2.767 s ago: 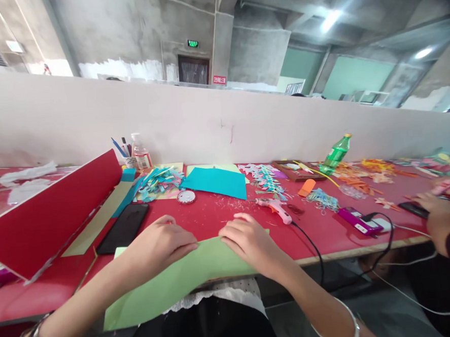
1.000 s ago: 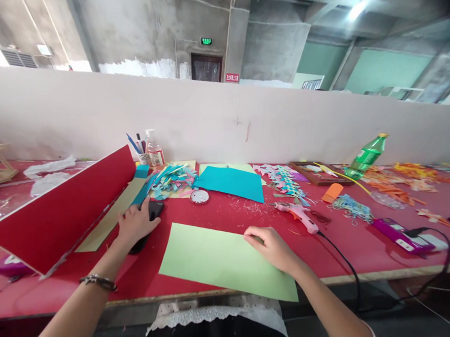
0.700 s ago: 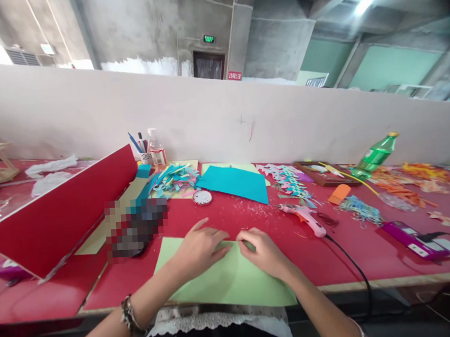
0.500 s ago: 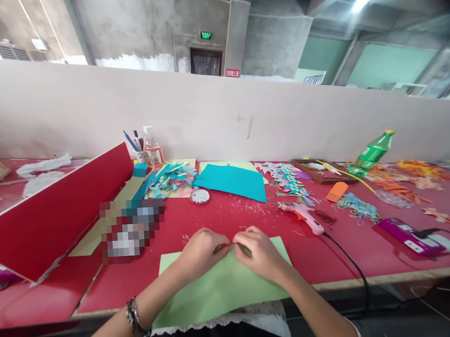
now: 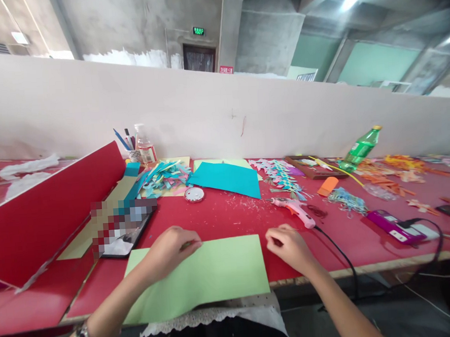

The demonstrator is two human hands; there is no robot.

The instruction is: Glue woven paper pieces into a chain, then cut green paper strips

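green paper [image 5: 223,270] now lies beside, not under, the right hand [image 5: 290,248]

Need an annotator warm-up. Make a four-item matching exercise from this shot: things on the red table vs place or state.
Things
1. pale green rectangular paper sheet
2. bright blue paper sheet
3. pink plastic glue gun
4. green plastic bottle with a yellow cap

Place or state
A. black cord runs from it over the table's near edge
B. beside a shallow brown tray
C. partly hidden by the left hand
D. lies partly over a paler sheet

Pairs: 1-C, 2-D, 3-A, 4-B
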